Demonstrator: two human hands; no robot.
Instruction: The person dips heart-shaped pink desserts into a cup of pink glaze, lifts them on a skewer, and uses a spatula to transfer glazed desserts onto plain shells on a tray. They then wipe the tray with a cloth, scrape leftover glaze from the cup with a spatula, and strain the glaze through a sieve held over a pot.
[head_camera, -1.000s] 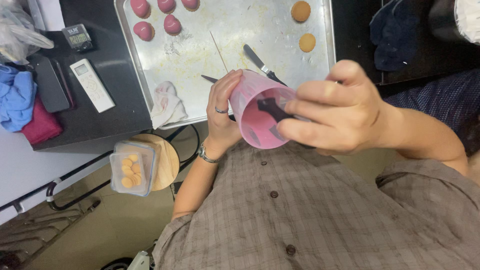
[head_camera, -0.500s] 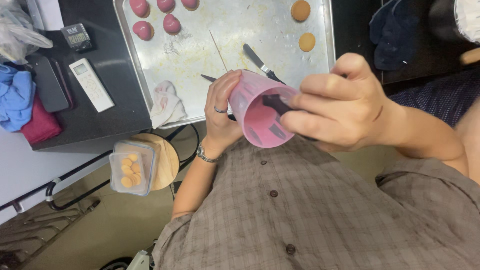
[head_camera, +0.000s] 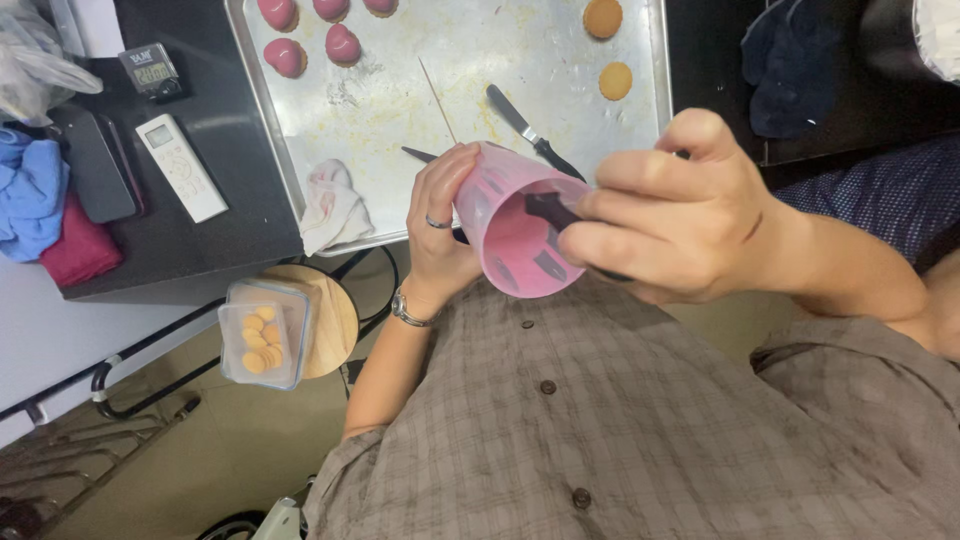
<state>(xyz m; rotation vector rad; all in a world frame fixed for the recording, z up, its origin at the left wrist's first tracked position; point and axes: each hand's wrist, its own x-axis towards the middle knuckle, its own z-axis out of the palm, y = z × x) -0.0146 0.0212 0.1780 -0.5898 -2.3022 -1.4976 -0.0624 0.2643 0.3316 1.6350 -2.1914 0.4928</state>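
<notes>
Above the bench's tray (head_camera: 300, 170), the left hand (head_camera: 440, 225) wraps the pink-smeared cup (head_camera: 515, 225); the right hand (head_camera: 680, 215) pinches a dark spatula (head_camera: 550, 210) inside it.

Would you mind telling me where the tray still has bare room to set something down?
The tray's middle is free, between the pink pieces and orange discs. Its near edge is crowded: cloth, knife, skewer.

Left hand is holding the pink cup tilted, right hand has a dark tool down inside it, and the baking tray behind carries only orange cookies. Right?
Not quite. In the head view the baking tray also carries pink-coated pieces along with the orange cookies. The left hand does hold the tilted pink cup, and the right hand works a dark tool inside.
</notes>
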